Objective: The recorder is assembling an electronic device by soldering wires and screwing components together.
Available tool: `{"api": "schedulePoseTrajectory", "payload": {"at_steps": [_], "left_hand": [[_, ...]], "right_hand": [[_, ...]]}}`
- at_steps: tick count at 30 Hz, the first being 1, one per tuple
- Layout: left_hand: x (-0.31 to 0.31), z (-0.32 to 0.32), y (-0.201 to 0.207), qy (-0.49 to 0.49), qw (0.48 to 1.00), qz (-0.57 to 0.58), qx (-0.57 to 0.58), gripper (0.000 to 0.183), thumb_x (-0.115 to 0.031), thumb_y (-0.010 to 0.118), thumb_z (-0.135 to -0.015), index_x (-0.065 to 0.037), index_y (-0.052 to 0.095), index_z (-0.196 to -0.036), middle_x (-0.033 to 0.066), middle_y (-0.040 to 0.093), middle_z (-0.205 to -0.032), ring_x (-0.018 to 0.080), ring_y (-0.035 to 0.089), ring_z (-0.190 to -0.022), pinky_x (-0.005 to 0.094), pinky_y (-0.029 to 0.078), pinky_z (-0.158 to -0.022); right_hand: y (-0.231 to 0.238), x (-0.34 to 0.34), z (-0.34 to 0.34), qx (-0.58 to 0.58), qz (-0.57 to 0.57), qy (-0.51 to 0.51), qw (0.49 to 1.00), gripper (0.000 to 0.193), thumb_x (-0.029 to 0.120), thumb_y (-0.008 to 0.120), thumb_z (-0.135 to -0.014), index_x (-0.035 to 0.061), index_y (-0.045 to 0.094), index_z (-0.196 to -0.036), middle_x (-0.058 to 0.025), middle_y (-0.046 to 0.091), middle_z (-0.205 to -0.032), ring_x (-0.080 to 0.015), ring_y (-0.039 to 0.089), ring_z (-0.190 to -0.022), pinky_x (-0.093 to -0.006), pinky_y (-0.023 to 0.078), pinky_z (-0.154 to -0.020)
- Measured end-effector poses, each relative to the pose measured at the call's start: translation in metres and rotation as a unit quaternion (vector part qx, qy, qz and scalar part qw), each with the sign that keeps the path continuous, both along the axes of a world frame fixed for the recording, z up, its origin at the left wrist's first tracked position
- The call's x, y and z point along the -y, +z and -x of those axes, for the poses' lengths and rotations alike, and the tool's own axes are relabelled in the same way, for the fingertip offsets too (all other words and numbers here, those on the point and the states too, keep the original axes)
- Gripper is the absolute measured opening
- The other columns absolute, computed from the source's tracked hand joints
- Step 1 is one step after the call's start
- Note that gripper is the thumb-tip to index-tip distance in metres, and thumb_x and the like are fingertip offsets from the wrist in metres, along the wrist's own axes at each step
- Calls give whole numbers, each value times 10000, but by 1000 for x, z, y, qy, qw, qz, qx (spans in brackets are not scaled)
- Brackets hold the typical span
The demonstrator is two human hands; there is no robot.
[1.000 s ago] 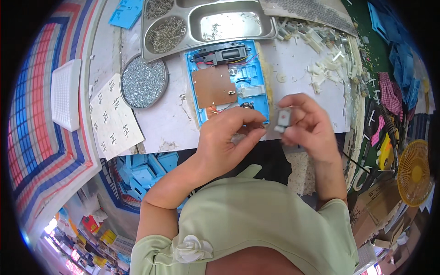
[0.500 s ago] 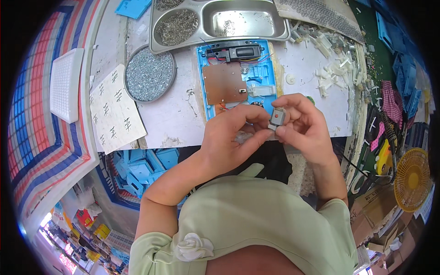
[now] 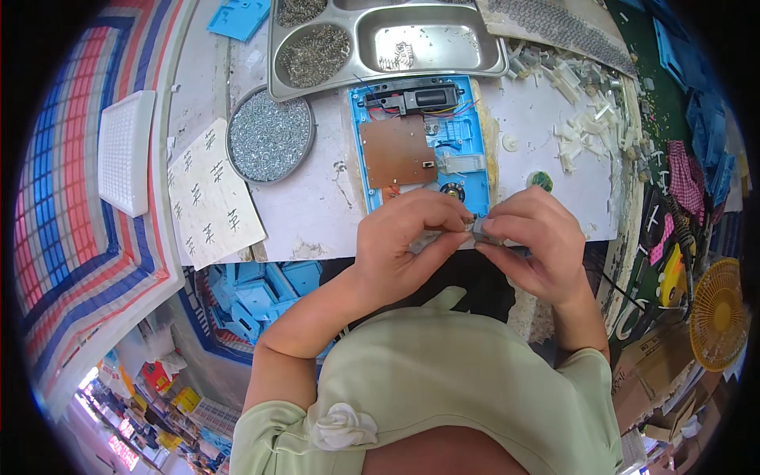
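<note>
My right hand (image 3: 546, 247) pinches a small grey boxy part (image 3: 480, 230) between thumb and fingers. Against its left side, my left hand (image 3: 402, 244) has thumb and forefinger closed on something too small to make out. Both hands meet just over the table's near edge. Beyond them lies an open blue plastic casing (image 3: 481, 144), holding a brown circuit board (image 3: 398, 152), a black module (image 3: 427, 97) with thin coloured wires, and a round dark metallic part (image 3: 453, 191) close to my left fingertips.
A round dish of small screws (image 3: 270, 136) sits left of the casing, beside a handwritten sheet (image 3: 218, 207). Behind stands a steel compartment tray (image 3: 431, 77) with small springs. White plastic pieces (image 3: 584, 134) are heaped at right. Blue casings (image 3: 257, 294) fill a container below the table.
My fingertips have come together at the grey part, which my right hand has turned so its red-dotted face no longer shows. The whole view has shifted slightly.
</note>
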State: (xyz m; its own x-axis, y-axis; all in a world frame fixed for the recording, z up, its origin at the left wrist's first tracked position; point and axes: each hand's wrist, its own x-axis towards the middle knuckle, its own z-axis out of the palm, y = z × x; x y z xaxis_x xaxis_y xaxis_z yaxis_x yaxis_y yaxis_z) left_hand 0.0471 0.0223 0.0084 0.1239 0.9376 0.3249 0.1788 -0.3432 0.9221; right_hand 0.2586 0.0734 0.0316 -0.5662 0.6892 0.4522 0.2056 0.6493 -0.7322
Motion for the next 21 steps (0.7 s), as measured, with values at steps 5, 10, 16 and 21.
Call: {"api": "schedulePoseTrajectory", "payload": {"at_steps": [5, 10, 16, 21], "left_hand": [[-2, 1, 2, -9, 999, -26, -40, 234, 34, 797, -770, -37, 650, -938, 136, 685, -1072, 278, 674, -921, 348, 543, -770], [-2, 2, 0, -8, 1000, -23, -17, 228, 22, 816, -751, -38, 689, -931, 131, 637, -1127, 246, 635, -922, 334, 531, -767], [-27, 21, -3, -38, 998, 38, 36, 211, -12, 820, -754, -46, 712, -932, 110, 627, -1098, 213, 617, -879, 302, 504, -715], [-79, 23, -9, 136, 943, -143, -267, 343, -142, 859, -696, -86, 711, -1000, 65, 597, -1018, 259, 574, -905, 409, 449, -785]], "right_hand": [[-1, 1, -2, 1, -25, 14, 1000, 392, 23, 860, -702, 87, 696, -1053, -65, 696, -910, -259, 644, -735, -347, 518, -617], [-1, 0, -7, 9, -35, 19, 999, 389, 28, 857, -711, 89, 696, -1060, -59, 698, -920, -257, 650, -748, -348, 527, -625], [-13, -1, -15, -11, -12, -18, 1000, 386, 9, 842, -712, 79, 695, -1062, -76, 706, -929, -269, 656, -755, -351, 532, -645], [-14, -12, -28, -18, 34, -78, 996, 345, -44, 793, -737, 34, 701, -1061, -102, 713, -945, -233, 663, -757, -331, 531, -673]]}}
